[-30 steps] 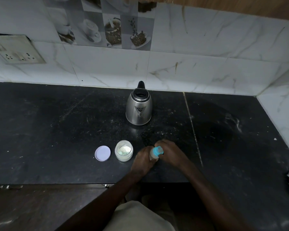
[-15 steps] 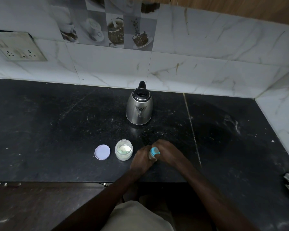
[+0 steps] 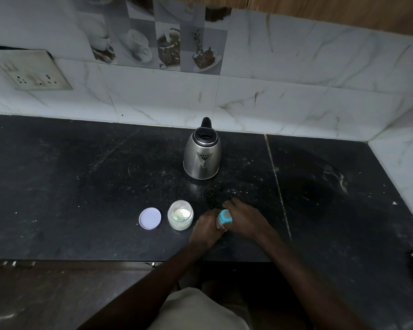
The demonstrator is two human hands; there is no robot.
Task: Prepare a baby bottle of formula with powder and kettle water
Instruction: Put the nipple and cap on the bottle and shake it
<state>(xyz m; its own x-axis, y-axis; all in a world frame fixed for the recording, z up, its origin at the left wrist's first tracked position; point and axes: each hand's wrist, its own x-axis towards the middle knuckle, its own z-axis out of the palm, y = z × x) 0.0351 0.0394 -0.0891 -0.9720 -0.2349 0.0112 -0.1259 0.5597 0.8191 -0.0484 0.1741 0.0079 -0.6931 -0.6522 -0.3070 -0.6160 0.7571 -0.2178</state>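
Head view: left hand (image 3: 206,231) grips the baby bottle (image 3: 219,223) low, right hand (image 3: 246,220) its blue collar (image 3: 225,217); light, probably slippery plastic, best held there.

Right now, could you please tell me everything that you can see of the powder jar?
The jar is small, round and clear, glass or plastic by its look. It stands upright and open on the black counter, near the front edge, with pale powder part-filling it. Its pale round lid lies flat to its left, apart from it. The left hand, holding the bottle, is close on its right; whether they touch cannot be told.
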